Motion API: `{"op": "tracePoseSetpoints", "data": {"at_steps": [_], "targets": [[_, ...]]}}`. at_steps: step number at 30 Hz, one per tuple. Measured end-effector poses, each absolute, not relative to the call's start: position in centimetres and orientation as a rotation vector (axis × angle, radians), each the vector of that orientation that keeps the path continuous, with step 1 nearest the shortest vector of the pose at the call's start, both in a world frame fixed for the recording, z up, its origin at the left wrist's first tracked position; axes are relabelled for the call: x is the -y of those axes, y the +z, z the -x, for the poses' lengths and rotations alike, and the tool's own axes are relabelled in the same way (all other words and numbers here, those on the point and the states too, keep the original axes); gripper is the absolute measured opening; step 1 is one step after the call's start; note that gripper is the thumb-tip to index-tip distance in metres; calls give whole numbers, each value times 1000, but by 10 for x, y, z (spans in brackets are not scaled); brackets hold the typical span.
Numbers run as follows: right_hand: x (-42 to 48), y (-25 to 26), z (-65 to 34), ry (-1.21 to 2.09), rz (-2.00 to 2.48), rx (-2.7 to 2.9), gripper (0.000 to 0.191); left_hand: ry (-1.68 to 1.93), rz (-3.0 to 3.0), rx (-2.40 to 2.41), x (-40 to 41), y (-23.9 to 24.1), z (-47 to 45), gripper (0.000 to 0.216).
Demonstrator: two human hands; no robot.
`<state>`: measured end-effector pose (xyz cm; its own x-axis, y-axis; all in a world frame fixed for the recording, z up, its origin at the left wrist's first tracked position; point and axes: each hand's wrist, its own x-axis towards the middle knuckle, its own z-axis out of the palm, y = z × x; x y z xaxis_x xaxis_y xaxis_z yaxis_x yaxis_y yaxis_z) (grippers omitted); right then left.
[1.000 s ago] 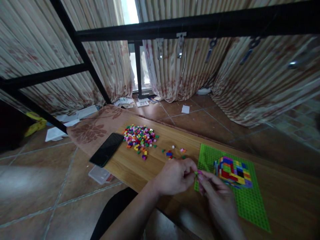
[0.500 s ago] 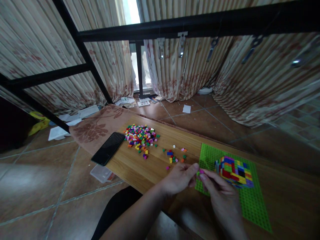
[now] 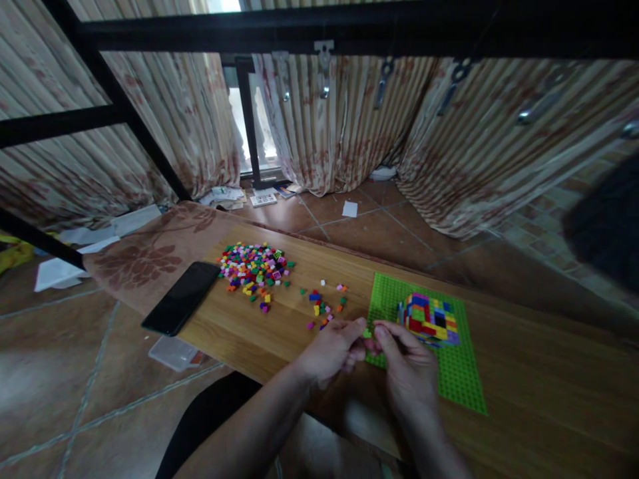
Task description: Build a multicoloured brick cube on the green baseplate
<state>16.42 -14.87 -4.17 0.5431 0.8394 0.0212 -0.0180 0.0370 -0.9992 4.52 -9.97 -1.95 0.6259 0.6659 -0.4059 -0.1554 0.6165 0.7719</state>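
Note:
My left hand [image 3: 332, 354] is closed in a pinch, with a small lime-green brick [image 3: 368, 332] showing at its thumb tip. Close beside it, my right hand [image 3: 408, 362] has thumb and index finger pressed together; whatever lies between them is hidden. Both hands are over the near left edge of a green baseplate [image 3: 462, 379]. On that plate, just beyond my right hand, stands a block of multicoloured bricks [image 3: 432, 319] built several layers high. A few loose bricks [image 3: 315, 297] lie on the wooden table left of the plate.
A large pile of small mixed bricks [image 3: 254, 266] lies farther left on the table [image 3: 284, 339], beside a black phone [image 3: 182, 298]. On the floor below is a clear plastic box [image 3: 172, 352]. A black metal bar [image 3: 349, 30] with hanging clips crosses above. A dark blurred shape [image 3: 606, 213] is at right.
The view has swung to the right, so everything sits farther left. The magenta brick seen between my fingers is now out of sight. A dark shape has appeared at the right edge.

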Motion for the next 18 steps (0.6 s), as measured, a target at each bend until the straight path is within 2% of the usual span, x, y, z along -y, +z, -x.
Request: {"op": "tracePoseSetpoints", "data": {"at_steps": [4,9,13,18], "targets": [[147,-46,-164,645,1421,818,19,590,-613,-737,86,-11,-35,43],[144,-55,-152,478,1490,1332,14,782,-457,-787,68,-2,-23,30],[140,-63,-144,361,1563,1574,19,745,-402,-759,73,-3,-28,29],[138,-64,-145,370,1549,1568,17,708,-367,-744,82,-10,-34,18]]}}
